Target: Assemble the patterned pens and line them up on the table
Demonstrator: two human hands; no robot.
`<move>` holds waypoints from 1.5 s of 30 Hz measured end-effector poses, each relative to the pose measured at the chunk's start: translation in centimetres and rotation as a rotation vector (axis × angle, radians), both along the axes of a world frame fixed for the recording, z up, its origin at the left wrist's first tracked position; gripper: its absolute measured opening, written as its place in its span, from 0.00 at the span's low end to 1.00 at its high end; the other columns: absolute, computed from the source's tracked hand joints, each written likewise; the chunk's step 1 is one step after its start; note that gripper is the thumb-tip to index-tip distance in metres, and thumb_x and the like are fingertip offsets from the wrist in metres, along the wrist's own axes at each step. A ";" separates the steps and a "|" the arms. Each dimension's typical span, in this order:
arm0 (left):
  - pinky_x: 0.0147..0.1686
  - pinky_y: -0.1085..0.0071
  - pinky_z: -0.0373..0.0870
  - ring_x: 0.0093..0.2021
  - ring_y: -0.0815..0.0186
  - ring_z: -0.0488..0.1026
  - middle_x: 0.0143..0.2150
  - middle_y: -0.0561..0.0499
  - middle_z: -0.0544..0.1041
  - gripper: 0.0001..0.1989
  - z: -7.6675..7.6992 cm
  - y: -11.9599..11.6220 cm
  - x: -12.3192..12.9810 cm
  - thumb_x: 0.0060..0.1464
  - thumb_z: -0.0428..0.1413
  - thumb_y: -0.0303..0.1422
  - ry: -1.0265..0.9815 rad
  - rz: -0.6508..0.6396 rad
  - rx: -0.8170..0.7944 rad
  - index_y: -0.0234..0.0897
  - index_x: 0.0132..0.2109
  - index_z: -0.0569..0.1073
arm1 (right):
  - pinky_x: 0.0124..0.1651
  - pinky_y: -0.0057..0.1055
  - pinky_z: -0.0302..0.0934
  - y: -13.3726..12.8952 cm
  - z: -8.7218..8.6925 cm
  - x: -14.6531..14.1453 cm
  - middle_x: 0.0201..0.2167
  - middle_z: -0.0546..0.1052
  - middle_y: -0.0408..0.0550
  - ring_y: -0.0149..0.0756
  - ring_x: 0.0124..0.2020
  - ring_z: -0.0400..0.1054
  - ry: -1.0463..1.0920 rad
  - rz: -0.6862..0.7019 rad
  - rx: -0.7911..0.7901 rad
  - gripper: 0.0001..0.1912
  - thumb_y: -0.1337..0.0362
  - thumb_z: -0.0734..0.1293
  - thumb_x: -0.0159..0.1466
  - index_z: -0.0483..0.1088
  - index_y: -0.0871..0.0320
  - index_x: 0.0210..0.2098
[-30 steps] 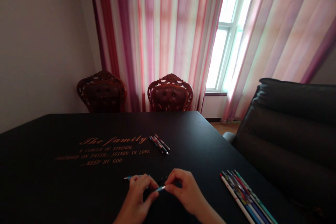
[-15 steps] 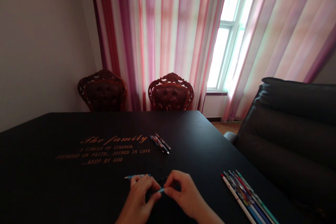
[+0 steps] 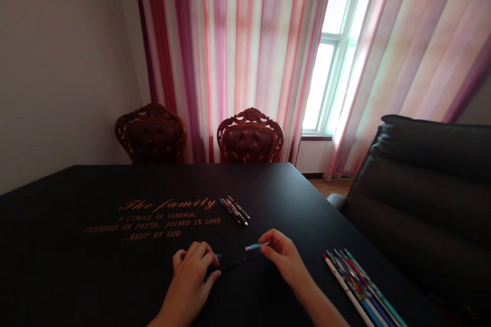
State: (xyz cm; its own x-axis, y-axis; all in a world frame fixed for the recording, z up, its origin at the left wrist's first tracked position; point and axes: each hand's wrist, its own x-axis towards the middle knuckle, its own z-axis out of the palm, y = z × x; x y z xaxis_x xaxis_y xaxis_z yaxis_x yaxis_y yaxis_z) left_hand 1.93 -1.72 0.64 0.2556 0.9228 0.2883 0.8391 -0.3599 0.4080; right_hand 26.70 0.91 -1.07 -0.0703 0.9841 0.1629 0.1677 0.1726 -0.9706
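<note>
One short blue pen part [image 3: 256, 246] with a pale tip is now sitting in the right hand [image 3: 283, 255] alone, pinched between thumb and fingers over the black table [image 3: 115, 286]; half a second ago both hands were meeting on it. The left hand [image 3: 194, 271] is now curling over a blue-ended item [image 3: 219, 257], its grip hidden, and a slim dark rod [image 3: 235, 264] is lying between the hands.

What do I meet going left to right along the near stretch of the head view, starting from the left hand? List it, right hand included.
Left hand → light-blue pen piece → right hand → row of pens.
</note>
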 end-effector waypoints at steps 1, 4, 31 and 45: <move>0.48 0.57 0.52 0.44 0.60 0.69 0.39 0.54 0.74 0.09 -0.1 0.0 0.0 0.50 0.57 0.23 0.010 -0.004 -0.003 0.44 0.34 0.73 | 0.32 0.28 0.53 0.3 0.0 0.4 0.25 0.69 0.39 0.32 0.27 0.61 0.027 -0.005 -0.006 0.06 0.63 0.68 0.56 0.71 0.58 0.33; 0.47 0.58 0.51 0.43 0.61 0.69 0.38 0.55 0.74 0.09 -0.1 0.0 0.0 0.52 0.55 0.23 0.025 -0.026 0.016 0.43 0.33 0.73 | 0.33 0.28 0.53 0.7 0.1 1.2 0.25 0.70 0.40 0.32 0.29 0.62 0.060 -0.019 -0.010 0.07 0.61 0.69 0.56 0.71 0.58 0.33; 0.45 0.59 0.51 0.42 0.61 0.70 0.38 0.55 0.76 0.07 0.7 -0.3 0.0 0.54 0.55 0.25 -0.072 -0.034 0.057 0.44 0.35 0.73 | 0.31 0.28 0.55 -0.1 0.1 0.0 0.24 0.72 0.40 0.32 0.27 0.63 -0.002 0.070 -0.028 0.10 0.58 0.71 0.55 0.74 0.59 0.33; 0.49 0.57 0.53 0.48 0.56 0.70 0.45 0.52 0.76 0.11 0.1 0.4 -0.9 0.54 0.59 0.39 -0.067 0.012 0.087 0.47 0.46 0.73 | 0.38 0.32 0.61 -0.4 0.1 -0.6 0.27 0.78 0.45 0.37 0.32 0.71 0.117 0.065 -0.069 0.15 0.53 0.71 0.55 0.74 0.58 0.34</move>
